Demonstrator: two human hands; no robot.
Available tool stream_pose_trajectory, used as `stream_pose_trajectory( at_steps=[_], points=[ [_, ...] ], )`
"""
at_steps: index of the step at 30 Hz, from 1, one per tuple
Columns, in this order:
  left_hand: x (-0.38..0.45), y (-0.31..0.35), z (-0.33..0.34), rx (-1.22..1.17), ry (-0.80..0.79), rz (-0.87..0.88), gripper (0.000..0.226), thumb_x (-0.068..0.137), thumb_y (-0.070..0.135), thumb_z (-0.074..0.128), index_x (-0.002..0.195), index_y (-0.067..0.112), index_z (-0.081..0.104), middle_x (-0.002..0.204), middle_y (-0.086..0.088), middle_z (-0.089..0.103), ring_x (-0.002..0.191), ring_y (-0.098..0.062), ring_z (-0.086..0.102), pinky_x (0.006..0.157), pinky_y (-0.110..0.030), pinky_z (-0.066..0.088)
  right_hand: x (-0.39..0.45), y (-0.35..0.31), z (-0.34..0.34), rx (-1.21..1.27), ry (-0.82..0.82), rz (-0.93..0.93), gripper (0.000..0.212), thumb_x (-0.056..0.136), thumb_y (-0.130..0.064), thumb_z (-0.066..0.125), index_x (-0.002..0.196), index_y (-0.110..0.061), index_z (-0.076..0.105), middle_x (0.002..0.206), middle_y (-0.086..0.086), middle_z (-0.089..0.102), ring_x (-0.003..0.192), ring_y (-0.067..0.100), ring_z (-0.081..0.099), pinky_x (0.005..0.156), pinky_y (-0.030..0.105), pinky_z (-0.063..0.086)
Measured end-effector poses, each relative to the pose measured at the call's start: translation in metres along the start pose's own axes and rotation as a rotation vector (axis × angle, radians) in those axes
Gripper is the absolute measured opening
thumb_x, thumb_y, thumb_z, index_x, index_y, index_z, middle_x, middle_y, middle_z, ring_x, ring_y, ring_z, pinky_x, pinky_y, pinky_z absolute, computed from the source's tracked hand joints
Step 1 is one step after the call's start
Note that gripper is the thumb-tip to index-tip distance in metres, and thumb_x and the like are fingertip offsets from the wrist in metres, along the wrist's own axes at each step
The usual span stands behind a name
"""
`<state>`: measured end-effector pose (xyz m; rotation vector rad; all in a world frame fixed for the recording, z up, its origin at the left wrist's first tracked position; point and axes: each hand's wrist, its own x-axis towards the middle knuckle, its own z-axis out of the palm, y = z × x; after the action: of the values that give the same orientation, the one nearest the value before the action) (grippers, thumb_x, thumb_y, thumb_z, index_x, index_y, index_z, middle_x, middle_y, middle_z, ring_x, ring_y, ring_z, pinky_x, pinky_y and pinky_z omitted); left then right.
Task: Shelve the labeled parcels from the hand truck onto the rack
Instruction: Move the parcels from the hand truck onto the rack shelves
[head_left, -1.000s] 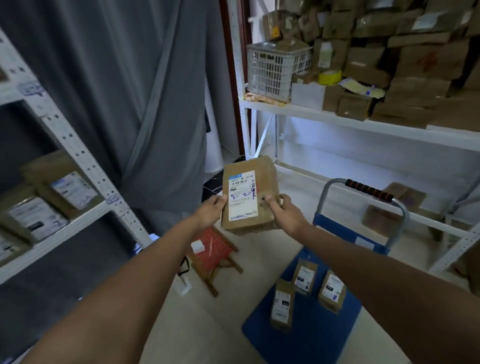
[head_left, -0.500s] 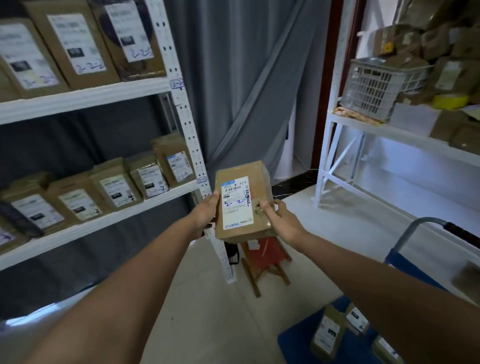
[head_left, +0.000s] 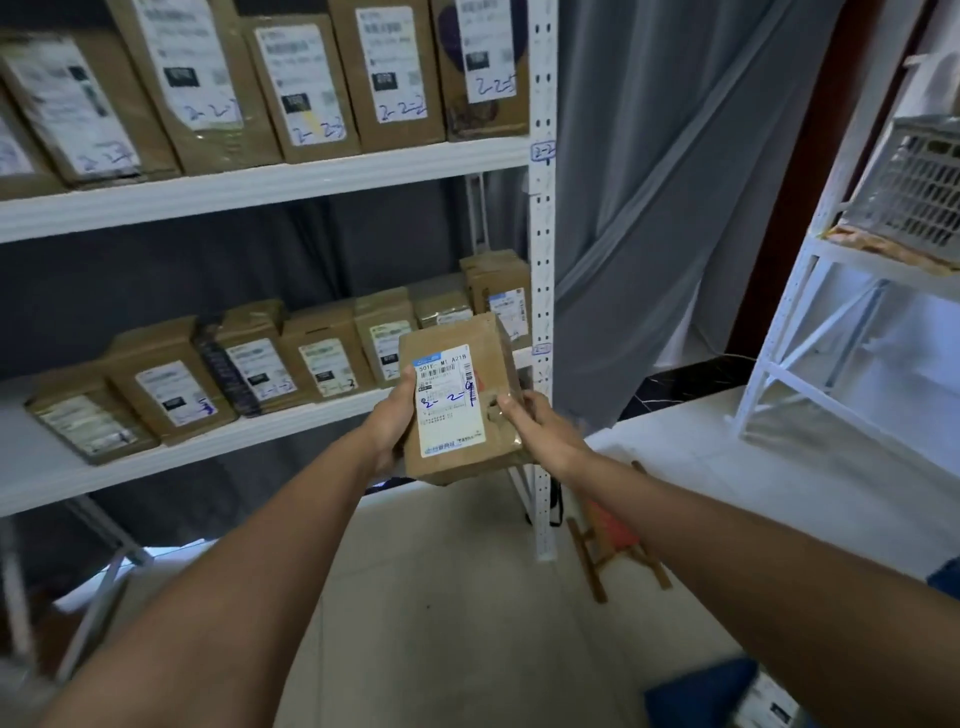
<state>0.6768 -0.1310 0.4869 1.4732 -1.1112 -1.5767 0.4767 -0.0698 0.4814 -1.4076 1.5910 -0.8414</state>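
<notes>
brown cardboard parcel (head_left: 460, 397) gripped by left hand (head_left: 387, 418) and right hand (head_left: 540, 434), unshelved; white metal rack (head_left: 260, 189) part-filled.

Grey curtain (head_left: 675, 208); white basket (head_left: 914, 187); red stool (head_left: 613, 535) on floor.

Both bare forearms reach forward and converge at chest height. The left hand (head_left: 390, 415) grips the left edge of a brown cardboard parcel with a white label (head_left: 460, 397) — thumb on its front. The right hand (head_left: 540, 431) holds the right edge — fingers curled against it.
</notes>
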Motion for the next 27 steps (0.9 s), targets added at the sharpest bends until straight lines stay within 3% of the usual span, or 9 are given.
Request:
stream_pose_trajectory(
  at_steps=[4,13,16,18,21,23,25,27],
  points=[
    [-0.005,0.003,-0.07,-0.1,0.022,0.008,0.06,0.094,0.068,0.029,0.098,0.025,0.071,0.098,-0.007,0.076,0.081,-0.022,0.074,0.073,-0.039,0.055,0.011,-0.035,0.057,-0.019,-0.052,-0.039,0.07,0.094,-0.069,0.033,0.15,-0.027,0.028,0.142,0.001,0.053,0.123,0.022,0.052,0.088,0.029,0.035],
    [-0.026,0.006,-0.218,-0.243,-0.018,0.078,0.065,0.088,0.074,0.036,0.12,0.026,0.066,0.117,-0.009,0.071,0.107,-0.028,0.068,0.099,-0.051,0.049,0.021,-0.117,0.175,0.031,-0.129,-0.172,0.072,0.095,-0.063,0.038,0.154,-0.026,0.02,0.148,0.0,0.046,0.133,0.022,0.046,0.098,0.029,0.033],
    [-0.037,0.007,-0.26,-0.275,0.02,0.137,0.065,0.088,0.074,0.035,0.124,0.028,0.063,0.118,-0.008,0.07,0.107,-0.028,0.068,0.093,-0.05,0.052,0.023,-0.144,0.209,0.034,-0.145,-0.242,0.069,0.096,-0.059,0.041,0.153,-0.025,0.023,0.136,-0.008,0.048,0.117,0.012,0.049,0.093,0.025,0.032],
    [-0.045,0.009,-0.283,-0.274,0.047,0.169,0.065,0.089,0.074,0.032,0.125,0.03,0.062,0.116,-0.006,0.071,0.105,-0.027,0.069,0.085,-0.046,0.056,0.026,-0.158,0.229,0.027,-0.174,-0.289,0.07,0.096,-0.059,0.042,0.154,-0.025,0.023,0.14,-0.009,0.049,0.112,0.007,0.047,0.092,0.024,0.033],
    [-0.053,0.012,-0.316,-0.256,0.109,0.218,0.065,0.088,0.075,0.033,0.131,0.032,0.057,0.116,-0.005,0.071,0.103,-0.027,0.07,0.078,-0.044,0.059,0.033,-0.179,0.254,-0.034,-0.25,-0.332,0.077,0.092,-0.067,0.04,0.155,-0.028,0.018,0.15,-0.001,0.043,0.129,0.017,0.047,0.101,0.03,0.034],
    [-0.056,0.015,-0.338,-0.238,0.178,0.26,0.066,0.088,0.075,0.033,0.134,0.033,0.053,0.116,-0.004,0.071,0.103,-0.027,0.07,0.077,-0.045,0.059,0.042,-0.193,0.267,-0.096,-0.28,-0.35,0.086,0.084,-0.076,0.039,0.155,-0.03,0.018,0.154,-0.001,0.038,0.139,0.023,0.041,0.113,0.04,0.032],
    [-0.059,0.021,-0.359,-0.239,0.244,0.302,0.065,0.089,0.073,0.033,0.134,0.031,0.054,0.114,-0.004,0.072,0.1,-0.026,0.071,0.074,-0.043,0.06,0.054,-0.207,0.278,-0.16,-0.285,-0.412,0.089,0.081,-0.08,0.04,0.153,-0.032,0.022,0.155,-0.001,0.038,0.139,0.024,0.041,0.113,0.046,0.034],
    [-0.06,0.026,-0.379,-0.26,0.3,0.337,0.064,0.09,0.071,0.033,0.132,0.029,0.055,0.112,-0.005,0.073,0.098,-0.026,0.072,0.071,-0.042,0.06,0.067,-0.222,0.288,-0.216,-0.272,-0.5,0.085,0.083,-0.075,0.046,0.152,-0.028,0.026,0.152,0.0,0.041,0.135,0.023,0.045,0.109,0.04,0.038]
  ],
)
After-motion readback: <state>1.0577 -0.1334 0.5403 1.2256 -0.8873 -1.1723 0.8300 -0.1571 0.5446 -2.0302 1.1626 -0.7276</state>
